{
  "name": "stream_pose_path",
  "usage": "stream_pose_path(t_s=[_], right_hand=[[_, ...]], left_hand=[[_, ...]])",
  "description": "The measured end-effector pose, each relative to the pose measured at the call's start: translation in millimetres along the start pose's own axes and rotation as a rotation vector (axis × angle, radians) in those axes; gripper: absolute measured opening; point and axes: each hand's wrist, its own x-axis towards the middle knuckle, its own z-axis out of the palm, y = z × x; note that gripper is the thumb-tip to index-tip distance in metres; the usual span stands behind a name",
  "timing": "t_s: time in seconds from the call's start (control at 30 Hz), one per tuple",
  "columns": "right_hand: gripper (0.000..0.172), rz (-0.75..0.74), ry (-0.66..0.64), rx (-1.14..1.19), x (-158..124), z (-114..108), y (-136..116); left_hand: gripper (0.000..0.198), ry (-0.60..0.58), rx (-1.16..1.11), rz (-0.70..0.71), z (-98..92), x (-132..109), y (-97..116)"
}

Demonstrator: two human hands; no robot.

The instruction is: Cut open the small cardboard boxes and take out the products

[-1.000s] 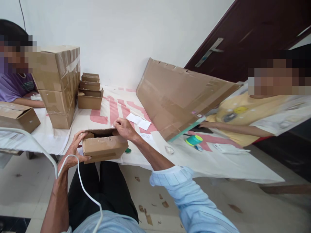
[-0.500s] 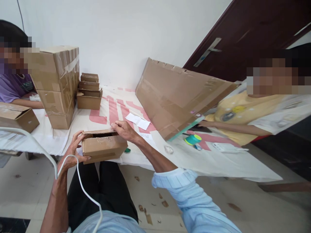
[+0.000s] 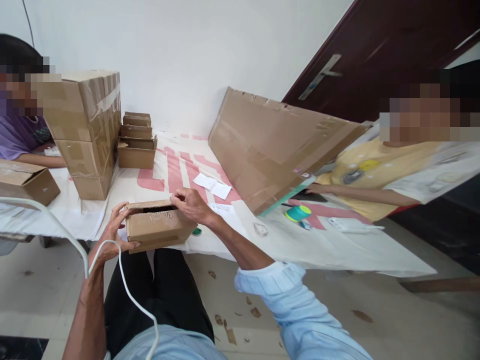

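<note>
A small brown cardboard box [image 3: 155, 229] rests at the near edge of the cloth-covered table [image 3: 262, 245], above my lap. My left hand [image 3: 112, 232] grips its left end, thumb on the front and fingers curled over the top corner. My right hand [image 3: 189, 204] lies on the box's top right, fingers pressing the lid flap down; a narrow dark gap shows under the flap. A small green object [image 3: 197, 231] peeks out by the box's right corner.
A stack of taped cartons [image 3: 88, 130] and several small open boxes [image 3: 137, 142] stand at the back left. A big flat cardboard sheet [image 3: 277, 147] leans right of centre. White paper slips [image 3: 215, 187], a teal tape roll [image 3: 297, 213] and two seated people flank the table.
My right hand has pushed the lid flap lower, so the opening has narrowed to a slit. The left hand and the box have stayed in place.
</note>
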Motion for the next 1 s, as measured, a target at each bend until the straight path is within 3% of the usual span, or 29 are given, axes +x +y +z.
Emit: stream_pose_path(t_s=[0.37,0.57,0.77,1.0], right_hand=[[0.027,0.123,0.289,0.068,-0.5,15.8,8.7],[0.029,0.203,0.294,0.238,-1.2,22.5,10.9],[0.029,0.122,0.303,0.144,-2.3,23.3,10.6],[0.03,0.124,0.37,0.177,-1.5,27.8,14.7]], left_hand=[[0.099,0.002,-0.009,-0.016,2.9,-0.1,-0.6],[0.101,0.002,0.039,-0.002,2.7,-0.6,-5.3],[0.101,0.039,0.114,0.119,3.4,8.2,-4.6],[0.1,0.018,0.114,0.103,3.6,11.1,4.0]])
